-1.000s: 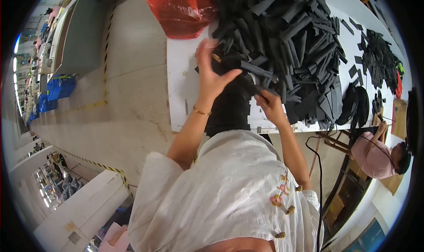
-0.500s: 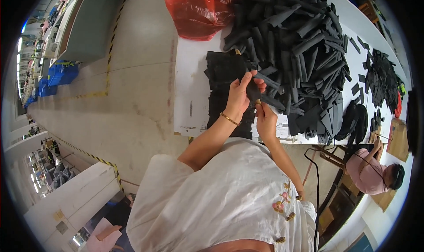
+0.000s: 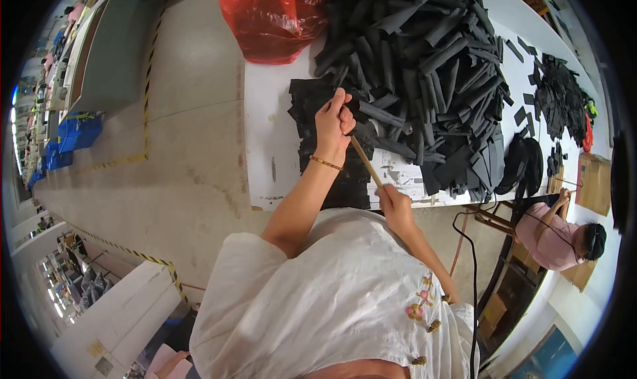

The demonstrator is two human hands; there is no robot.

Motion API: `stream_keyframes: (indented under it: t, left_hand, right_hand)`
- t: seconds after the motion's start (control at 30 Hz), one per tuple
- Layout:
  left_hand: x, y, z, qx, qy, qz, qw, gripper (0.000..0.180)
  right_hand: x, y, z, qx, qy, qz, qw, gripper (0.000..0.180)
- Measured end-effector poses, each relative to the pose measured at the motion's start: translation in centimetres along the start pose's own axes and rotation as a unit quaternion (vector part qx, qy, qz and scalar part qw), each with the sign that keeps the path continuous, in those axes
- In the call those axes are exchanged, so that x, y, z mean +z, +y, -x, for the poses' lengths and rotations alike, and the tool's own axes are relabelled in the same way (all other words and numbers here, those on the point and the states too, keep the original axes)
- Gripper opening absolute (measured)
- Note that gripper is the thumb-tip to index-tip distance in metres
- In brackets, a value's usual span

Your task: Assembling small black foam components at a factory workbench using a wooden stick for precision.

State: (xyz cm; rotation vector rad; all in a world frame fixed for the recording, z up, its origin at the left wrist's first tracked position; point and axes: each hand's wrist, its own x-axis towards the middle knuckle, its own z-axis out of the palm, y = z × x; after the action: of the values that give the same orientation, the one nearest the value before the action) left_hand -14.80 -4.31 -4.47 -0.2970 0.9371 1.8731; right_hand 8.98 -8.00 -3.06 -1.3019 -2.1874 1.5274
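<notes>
My left hand (image 3: 335, 121) is closed over the black layered fabric pieces (image 3: 308, 103) at the table's left part. Its fingers wrap a black fabric piece, mostly hidden by the hand and hard to tell from the dark stack beneath. My right hand (image 3: 397, 210), nearer to my body at the front edge, grips the lower end of a thin wooden stick (image 3: 367, 161). Most of the stick's length shows bare, slanting up to the left hand, where its far end is lost from sight. Just right of the left hand begins a large heap of black fabric strips (image 3: 431, 67), many of them curled.
On the white table (image 3: 265, 140), a red plastic bag (image 3: 275, 27) stands far left. Another black heap (image 3: 561, 97) lies at the right. A black cable (image 3: 474, 266) hangs by the front edge. A person in pink (image 3: 547, 236) sits at the right.
My right hand has moved down toward my body with the stick, baring much more of it. My left hand has closed into a fist. The whole view has shifted slightly.
</notes>
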Motion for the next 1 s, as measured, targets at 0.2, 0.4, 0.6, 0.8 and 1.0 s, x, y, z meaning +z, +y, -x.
stream_keyframes:
  t: [0.2,0.4,0.6,0.8,1.0]
  left_hand:
    - [-1.9,2.6,-2.9,0.103,0.002,-0.002,0.995,0.031]
    - [-0.9,3.1,-4.7,0.096,-0.021,0.083,0.992,0.035]
    - [0.2,-3.7,-0.3,-0.060,0.046,0.084,0.994,0.031]
    - [-1.6,-1.8,0.6,0.010,0.058,-0.055,0.997,0.031]
    - [-2.8,-2.8,-1.6,-0.163,0.041,0.187,0.968,0.027]
  right_hand:
    - [-5.8,0.8,8.9,0.061,-0.126,-0.029,0.990,0.015]
    - [-4.9,-1.6,3.1,0.021,0.081,-0.076,0.994,0.025]
    - [0.6,-4.5,-7.6,-0.176,0.145,-0.107,0.968,0.012]
    - [-1.3,-5.7,-6.6,-0.088,0.079,-0.204,0.972,0.022]
    - [-0.3,-4.6,-7.6,-0.276,0.112,0.018,0.954,0.012]
